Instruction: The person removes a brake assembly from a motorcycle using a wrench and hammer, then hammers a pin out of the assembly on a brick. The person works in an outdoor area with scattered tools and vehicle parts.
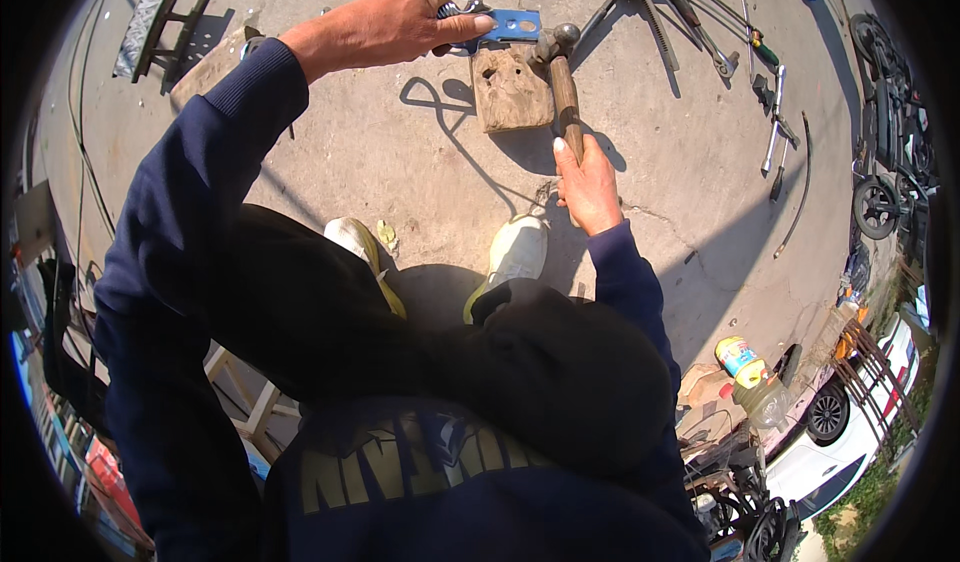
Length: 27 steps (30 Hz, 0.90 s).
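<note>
My left hand (420, 24) is closed around a part with a flat blue metal plate (515, 26) that has holes in it. The plate juts out to the right, over the far edge of a worn wooden block (510, 90) on the ground. What else the left fingers wrap round is mostly hidden. My right hand (590, 184) grips the wooden handle of a hammer (566, 92). Its metal head is up beside the plate's right end and the block's upper right corner; whether it touches the plate I cannot tell.
Loose tools lie at the right, among them a screwdriver (764, 48), a wrench (773, 142) and a dark hose (798, 197). A metal stand (158, 37) is at the far left. Plastic bottles (740, 362) and a white car (850, 452) are at the lower right. My shoes (518, 252) stand behind the block.
</note>
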Available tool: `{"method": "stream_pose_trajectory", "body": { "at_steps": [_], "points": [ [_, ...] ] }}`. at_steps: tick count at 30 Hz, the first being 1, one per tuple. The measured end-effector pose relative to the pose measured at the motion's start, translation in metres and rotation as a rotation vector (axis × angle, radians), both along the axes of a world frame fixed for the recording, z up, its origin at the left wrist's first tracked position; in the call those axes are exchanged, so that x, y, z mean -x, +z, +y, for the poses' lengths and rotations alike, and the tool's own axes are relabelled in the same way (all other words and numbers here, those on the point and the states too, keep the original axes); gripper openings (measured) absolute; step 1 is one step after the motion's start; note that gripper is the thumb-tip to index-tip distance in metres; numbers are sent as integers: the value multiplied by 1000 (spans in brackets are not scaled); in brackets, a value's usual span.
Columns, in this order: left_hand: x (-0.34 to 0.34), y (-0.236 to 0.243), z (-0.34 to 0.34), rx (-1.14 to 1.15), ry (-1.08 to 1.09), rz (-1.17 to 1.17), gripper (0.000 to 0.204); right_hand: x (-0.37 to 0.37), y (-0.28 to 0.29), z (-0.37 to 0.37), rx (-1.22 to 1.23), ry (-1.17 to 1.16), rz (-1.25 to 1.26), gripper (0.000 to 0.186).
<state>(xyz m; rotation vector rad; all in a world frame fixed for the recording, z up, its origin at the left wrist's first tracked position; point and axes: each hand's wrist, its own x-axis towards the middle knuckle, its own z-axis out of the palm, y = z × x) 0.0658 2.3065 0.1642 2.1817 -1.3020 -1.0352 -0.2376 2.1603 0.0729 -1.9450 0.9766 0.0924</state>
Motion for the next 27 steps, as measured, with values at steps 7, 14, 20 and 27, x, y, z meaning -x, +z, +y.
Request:
{"method": "stream_pose_trajectory", "body": {
  "at_steps": [7, 14, 20, 27],
  "points": [
    [49, 18, 27, -114, -5, 60, 70, 16, -10, 3, -2, -113, 46, 39],
    [85, 31, 58, -119, 253, 173, 65, 18, -60, 13, 207, -163, -48, 52],
    [110, 52, 78, -189, 336, 117, 60, -13, -97, -18, -6, -146, -149, 43],
    [140, 41, 107, -82, 455, 96, 45, -19, -81, 96, -601, -670, -439, 28]
  ]
}}
